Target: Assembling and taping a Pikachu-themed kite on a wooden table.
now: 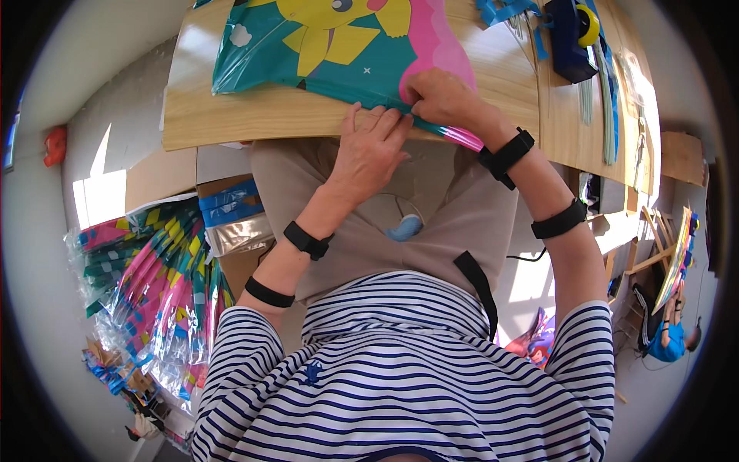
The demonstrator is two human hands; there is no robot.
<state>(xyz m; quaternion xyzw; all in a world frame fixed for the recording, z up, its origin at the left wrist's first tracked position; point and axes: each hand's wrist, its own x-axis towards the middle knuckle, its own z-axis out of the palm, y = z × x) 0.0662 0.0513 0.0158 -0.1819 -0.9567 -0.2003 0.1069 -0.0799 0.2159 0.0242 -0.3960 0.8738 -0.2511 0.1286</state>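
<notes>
A glossy plastic sheet (254, 61), printed in teal and pink with a yellow cartoon figure, lies at the table's near edge. Its near border looks folded into a narrow strip, and a pink end sticks out beneath my right wrist. My right hand (445, 96) is closed, with curled fingers gripping that border near the sheet's right corner. Just to its left, my left hand (371, 146) rests with fingers stretched out and slightly apart, the tips on the folded border. The right fingertips are partly hidden.
On the wooden table (508, 112), a dark blue tape dispenser (570, 46) and thin pale sticks (586, 104) lie right. Similar printed sheets (158, 285) hang in a heap at left, beside a cardboard box (162, 177). A blue mask-like item (406, 228) sits between my legs. Another person (667, 339) is far right.
</notes>
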